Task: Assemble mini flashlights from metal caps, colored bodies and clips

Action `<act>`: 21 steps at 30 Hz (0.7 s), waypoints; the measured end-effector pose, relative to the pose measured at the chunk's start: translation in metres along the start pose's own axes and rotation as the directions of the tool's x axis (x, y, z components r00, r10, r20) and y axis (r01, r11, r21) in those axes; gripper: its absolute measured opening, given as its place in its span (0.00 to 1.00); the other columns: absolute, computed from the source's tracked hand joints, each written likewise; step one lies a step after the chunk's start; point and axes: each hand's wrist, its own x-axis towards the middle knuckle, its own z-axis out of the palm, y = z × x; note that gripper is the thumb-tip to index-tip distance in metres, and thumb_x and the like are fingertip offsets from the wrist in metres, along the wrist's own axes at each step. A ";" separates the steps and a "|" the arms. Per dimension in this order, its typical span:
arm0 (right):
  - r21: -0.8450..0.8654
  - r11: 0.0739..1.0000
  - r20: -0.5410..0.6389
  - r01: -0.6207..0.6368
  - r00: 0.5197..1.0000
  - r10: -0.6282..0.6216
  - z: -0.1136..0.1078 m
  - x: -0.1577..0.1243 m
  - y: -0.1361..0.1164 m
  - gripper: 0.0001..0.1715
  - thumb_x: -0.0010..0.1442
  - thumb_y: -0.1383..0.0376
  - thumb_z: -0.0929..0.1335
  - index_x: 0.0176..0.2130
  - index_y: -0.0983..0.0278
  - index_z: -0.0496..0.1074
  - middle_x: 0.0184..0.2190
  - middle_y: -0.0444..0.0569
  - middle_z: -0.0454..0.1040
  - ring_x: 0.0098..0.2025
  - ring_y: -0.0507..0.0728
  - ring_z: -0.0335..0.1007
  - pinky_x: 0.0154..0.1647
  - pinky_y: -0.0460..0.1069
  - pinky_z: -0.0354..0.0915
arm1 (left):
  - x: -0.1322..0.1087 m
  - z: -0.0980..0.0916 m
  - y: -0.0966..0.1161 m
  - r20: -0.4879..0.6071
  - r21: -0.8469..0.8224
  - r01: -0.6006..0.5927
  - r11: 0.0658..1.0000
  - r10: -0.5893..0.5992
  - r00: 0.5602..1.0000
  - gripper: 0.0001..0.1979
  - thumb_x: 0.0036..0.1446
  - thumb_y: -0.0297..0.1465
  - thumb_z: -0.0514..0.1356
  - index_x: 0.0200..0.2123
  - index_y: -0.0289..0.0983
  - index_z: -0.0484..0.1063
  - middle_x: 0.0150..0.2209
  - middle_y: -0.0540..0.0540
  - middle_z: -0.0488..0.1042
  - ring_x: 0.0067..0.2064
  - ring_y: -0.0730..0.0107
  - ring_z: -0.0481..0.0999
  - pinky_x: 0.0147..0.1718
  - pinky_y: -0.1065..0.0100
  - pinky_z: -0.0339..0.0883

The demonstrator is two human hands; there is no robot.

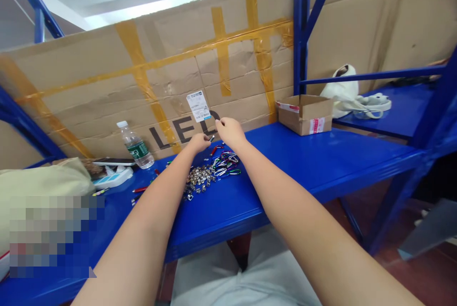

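Seeing my left hand (198,143) pinching some tiny bit (212,138), can't tell what, right hand (230,132) bunched beside it, maybe empty, over carabiners (226,163) on the blue shelf (303,163).

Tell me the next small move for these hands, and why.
Probably bring the right hand in to take the small metal piece at the left hand's fingertips. The hands are already close together around it, just above the coloured carabiners, with the pile of metal clasps beside them on the blue shelf.
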 end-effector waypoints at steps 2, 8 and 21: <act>-0.012 1.000 0.073 -0.005 0.997 0.006 0.006 -0.002 0.001 0.16 0.61 0.59 0.59 0.31 0.64 0.70 0.35 0.53 0.76 0.37 0.57 0.70 0.34 0.48 0.59 | -0.011 -0.008 0.003 -0.115 -0.184 0.057 0.981 -0.079 0.990 0.10 0.57 0.33 0.55 0.37 0.34 0.72 0.30 0.43 0.77 0.32 0.64 0.77 0.32 0.67 0.69; 0.247 0.968 0.347 0.054 0.927 -0.140 0.030 -0.017 -0.006 0.18 0.58 0.59 0.66 0.44 0.68 0.68 0.44 0.56 0.75 0.42 0.55 0.70 0.39 0.47 0.64 | -0.073 -0.031 0.018 -0.281 -0.644 -0.013 0.765 -0.220 0.934 0.11 0.57 0.36 0.57 0.40 0.36 0.64 0.38 0.44 0.75 0.37 0.72 0.77 0.37 0.68 0.72; 0.300 0.945 0.573 0.128 0.769 -0.286 0.034 -0.040 -0.029 0.11 0.64 0.66 0.59 0.31 0.66 0.65 0.25 0.44 0.70 0.24 0.48 0.65 0.27 0.43 0.63 | -0.148 -0.038 0.011 -0.356 -0.242 -0.148 0.959 0.054 0.933 0.10 0.56 0.29 0.57 0.42 0.37 0.72 0.41 0.44 0.77 0.42 0.66 0.75 0.42 0.65 0.68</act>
